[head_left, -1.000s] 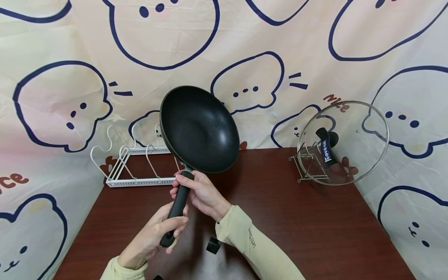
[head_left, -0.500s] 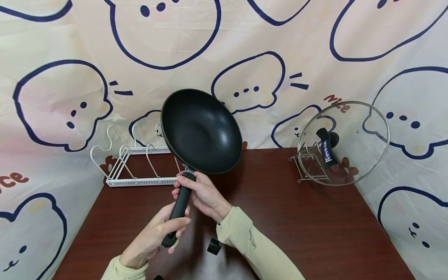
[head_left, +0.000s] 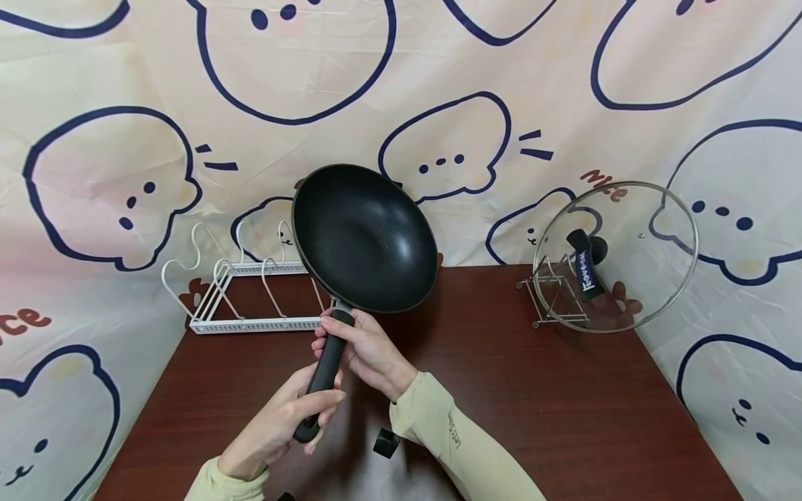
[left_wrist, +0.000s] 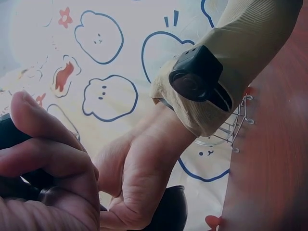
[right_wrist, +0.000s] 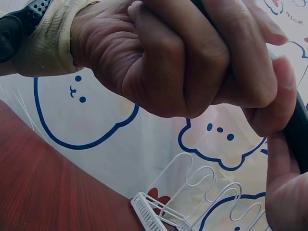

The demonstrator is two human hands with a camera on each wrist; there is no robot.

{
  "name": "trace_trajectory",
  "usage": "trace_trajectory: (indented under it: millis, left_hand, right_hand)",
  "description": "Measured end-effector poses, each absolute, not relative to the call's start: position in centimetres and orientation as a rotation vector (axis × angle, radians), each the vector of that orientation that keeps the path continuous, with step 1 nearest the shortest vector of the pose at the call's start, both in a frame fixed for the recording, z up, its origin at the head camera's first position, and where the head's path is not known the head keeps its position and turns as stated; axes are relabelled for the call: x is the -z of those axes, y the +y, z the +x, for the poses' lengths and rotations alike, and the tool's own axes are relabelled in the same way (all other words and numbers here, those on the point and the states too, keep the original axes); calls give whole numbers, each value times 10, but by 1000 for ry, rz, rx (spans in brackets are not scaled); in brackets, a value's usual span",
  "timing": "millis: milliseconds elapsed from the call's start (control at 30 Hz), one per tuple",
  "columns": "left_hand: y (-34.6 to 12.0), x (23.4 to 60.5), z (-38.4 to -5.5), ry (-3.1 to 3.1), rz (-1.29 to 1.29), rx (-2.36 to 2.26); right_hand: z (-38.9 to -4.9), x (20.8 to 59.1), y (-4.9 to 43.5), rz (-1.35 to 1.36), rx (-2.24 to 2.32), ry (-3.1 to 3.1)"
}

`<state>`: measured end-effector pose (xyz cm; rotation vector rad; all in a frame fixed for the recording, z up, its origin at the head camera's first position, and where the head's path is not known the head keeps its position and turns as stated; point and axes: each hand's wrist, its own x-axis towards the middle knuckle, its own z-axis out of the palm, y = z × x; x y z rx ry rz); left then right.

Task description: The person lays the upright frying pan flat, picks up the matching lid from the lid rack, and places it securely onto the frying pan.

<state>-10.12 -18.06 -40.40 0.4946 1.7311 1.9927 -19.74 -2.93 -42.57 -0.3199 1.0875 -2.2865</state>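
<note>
A black frying pan (head_left: pixel 366 236) is held up over the table in the head view, tilted so its dark inside faces the camera. My left hand (head_left: pixel 282 417) grips the lower end of its black handle (head_left: pixel 327 369), thumb across the front. Higher up, my right hand (head_left: pixel 370 351) holds the handle just below the pan body, its thumb laid on top. Both hands show close up in the left wrist view, the left hand (left_wrist: pixel 53 168) curled around the dark handle. In the right wrist view, the left hand (right_wrist: pixel 178 57) fills the top, with fingers curled.
Behind the pan at left stands a white wire rack (head_left: pixel 250 325). At right, a glass lid (head_left: pixel 651 306) with a black handle (head_left: pixel 585 264) leans upright in a small metal rack (head_left: pixel 539 306). A black cube-like object (head_left: pixel 386 442) appears below the right wrist on the brown table (head_left: pixel 564 396).
The pan and both hands have shifted slightly right and downward. A small dark tab now shows behind the pan's upper-left rim. The grip of both hands looks the same.
</note>
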Motion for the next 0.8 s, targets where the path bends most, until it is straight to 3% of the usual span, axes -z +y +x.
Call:
trace_trajectory:
  millis: [800]
  left_hand:
    - [-173,409,-103,1682,418,-2020]
  right_hand:
    - [-198,434,-24,-285,2316,1101]
